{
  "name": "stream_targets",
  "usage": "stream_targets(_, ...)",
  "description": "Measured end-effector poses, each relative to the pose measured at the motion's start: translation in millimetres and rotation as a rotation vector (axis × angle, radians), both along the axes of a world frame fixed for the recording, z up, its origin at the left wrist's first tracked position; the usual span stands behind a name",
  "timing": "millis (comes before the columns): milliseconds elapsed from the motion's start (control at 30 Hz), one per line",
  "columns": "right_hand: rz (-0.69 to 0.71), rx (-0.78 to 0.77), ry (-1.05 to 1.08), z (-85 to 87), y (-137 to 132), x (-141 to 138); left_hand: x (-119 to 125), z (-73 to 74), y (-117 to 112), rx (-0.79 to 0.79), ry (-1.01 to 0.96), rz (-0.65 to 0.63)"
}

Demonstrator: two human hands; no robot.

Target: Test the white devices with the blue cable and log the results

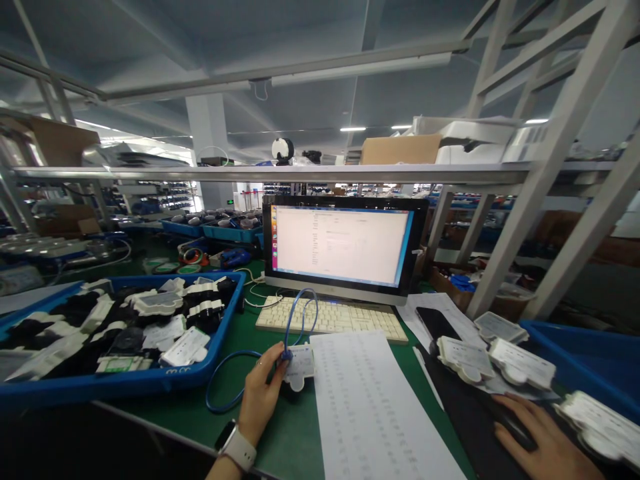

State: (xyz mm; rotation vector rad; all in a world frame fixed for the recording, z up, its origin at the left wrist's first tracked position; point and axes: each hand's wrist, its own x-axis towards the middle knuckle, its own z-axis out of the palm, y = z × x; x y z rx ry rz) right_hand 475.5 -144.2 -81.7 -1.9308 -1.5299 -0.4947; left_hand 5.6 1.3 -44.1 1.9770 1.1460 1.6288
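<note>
My left hand pinches the plug of a blue cable against a whitish plastic module on the green bench. Whether the plug is seated in the module cannot be made out. The cable loops up in front of the keyboard and round to the left. My right hand rests over a black computer mouse on a dark pad, fingers curved round it. Between the hands lies a printed sheet of paper, its upper left corner beside the module. Several similar white modules lie above and beside my right hand.
A blue bin full of black and white modules stands at left. Behind the cable are a keyboard and a lit monitor. A phone lies on paper; another blue bin is at right. A shelf spans above.
</note>
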Motion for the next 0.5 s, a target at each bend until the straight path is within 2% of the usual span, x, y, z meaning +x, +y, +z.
stream_targets(167,0.012,-0.014,-0.012,-2.4,0.1,1.6,0.4,0.5,-0.1,0.01,0.005,0.004)
stream_targets(500,0.016,-0.023,-0.014,3.2,0.1,-1.0,1.0,4.2,-2.6,-0.016,-0.015,-0.008)
